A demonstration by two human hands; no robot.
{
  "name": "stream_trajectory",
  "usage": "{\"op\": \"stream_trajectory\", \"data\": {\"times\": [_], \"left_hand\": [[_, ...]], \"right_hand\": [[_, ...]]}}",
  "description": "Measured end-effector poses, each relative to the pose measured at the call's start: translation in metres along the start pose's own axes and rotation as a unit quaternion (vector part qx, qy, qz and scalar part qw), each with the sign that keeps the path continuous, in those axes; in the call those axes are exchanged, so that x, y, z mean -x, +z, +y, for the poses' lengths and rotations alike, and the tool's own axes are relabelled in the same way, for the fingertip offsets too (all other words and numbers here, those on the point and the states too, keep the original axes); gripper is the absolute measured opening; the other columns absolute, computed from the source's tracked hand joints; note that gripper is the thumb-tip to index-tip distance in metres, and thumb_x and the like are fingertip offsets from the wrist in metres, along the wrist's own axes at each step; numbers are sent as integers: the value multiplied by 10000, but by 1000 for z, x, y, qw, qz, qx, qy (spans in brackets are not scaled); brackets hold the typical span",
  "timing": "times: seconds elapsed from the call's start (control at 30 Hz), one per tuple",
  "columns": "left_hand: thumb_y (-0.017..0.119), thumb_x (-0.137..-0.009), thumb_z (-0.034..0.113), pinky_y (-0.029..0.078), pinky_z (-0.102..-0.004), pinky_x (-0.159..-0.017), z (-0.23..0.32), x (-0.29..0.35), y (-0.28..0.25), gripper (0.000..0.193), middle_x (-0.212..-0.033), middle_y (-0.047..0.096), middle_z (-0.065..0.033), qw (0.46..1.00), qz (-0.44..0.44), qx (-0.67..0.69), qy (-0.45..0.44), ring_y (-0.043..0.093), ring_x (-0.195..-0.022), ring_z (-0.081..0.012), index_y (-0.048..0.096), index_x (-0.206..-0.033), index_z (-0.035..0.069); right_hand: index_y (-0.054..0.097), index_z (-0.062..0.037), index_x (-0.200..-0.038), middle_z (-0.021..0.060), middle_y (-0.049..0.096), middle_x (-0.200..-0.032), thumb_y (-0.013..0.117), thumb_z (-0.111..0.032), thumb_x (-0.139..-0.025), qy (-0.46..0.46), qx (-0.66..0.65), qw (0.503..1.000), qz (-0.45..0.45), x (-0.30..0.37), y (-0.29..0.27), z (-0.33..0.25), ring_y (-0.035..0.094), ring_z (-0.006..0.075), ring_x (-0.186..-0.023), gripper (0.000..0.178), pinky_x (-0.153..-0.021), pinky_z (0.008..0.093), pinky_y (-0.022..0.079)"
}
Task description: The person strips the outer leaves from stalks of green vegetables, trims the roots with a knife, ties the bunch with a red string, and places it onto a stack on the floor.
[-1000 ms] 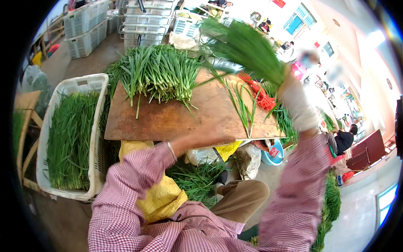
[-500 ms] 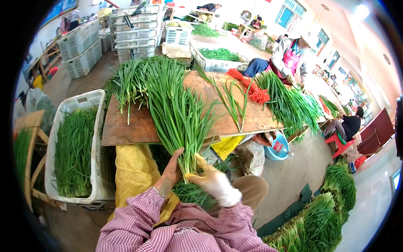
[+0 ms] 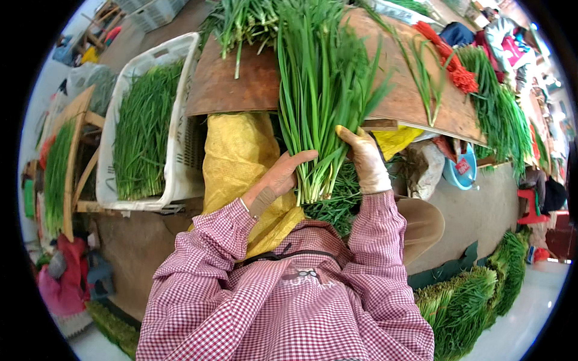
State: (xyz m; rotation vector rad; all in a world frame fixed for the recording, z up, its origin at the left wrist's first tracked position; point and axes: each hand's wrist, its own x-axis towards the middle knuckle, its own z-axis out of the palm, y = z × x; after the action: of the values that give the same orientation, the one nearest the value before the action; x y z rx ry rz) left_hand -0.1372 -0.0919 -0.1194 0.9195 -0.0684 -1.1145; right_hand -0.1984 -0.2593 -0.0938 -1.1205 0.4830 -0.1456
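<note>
A bunch of long green garlic chives point(image 3: 325, 102) slants up from over my lap onto the wooden board, its pale cut ends toward me. My left hand point(image 3: 282, 175), bare, wraps the bunch near its stem ends, thumb across the front. My right hand point(image 3: 365, 157), in a white glove with yellowish fingertips, closes on the bunch's right side; its fingers are partly hidden behind the leaves. More garlic chives point(image 3: 250, 21) lie in a pile at the board's far left. A few loose stalks point(image 3: 426, 84) rest to the right of the bunch.
The wooden board point(image 3: 235, 84) ends just beyond my hands. A white crate point(image 3: 108, 174) of greens stands at left, beside a yellow sack point(image 3: 232, 150). Red ties point(image 3: 448, 57) lie on the board. A blue basin point(image 3: 460, 171) and bundled greens point(image 3: 463, 313) are at right. A co-worker point(image 3: 509, 45) sits far right.
The view has tipped downward and turned left. My right hand has moved from the stem ends up along the bunch's right side. My left hand still grips the bunch, its thumb now across the stems.
</note>
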Motion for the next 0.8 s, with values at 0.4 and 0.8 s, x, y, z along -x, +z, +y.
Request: {"op": "stream_trajectory", "data": {"times": [0.4,0.8], "left_hand": [[622,-790,310,406,-286,-891,41,-20,-10,566,-1149,506,-103,997,11,-39,65,504,-1019,-169,407,-1198,-18],[703,-713,195,418,-297,-859,63,23,70,481,-1052,570,-80,950,19,-260,169,535,-945,-164,513,-1109,-2]], "right_hand": [[502,-20,-1124,51,571,-1050,622,-305,-801,31,-75,997,-8,-9,3,15,548,149,-931,447,-808,277,444],[473,21,-1122,125,580,-1041,727,-104,-686,-96,72,993,-15,72,17,-35,541,156,-979,520,-865,268,448]]}}
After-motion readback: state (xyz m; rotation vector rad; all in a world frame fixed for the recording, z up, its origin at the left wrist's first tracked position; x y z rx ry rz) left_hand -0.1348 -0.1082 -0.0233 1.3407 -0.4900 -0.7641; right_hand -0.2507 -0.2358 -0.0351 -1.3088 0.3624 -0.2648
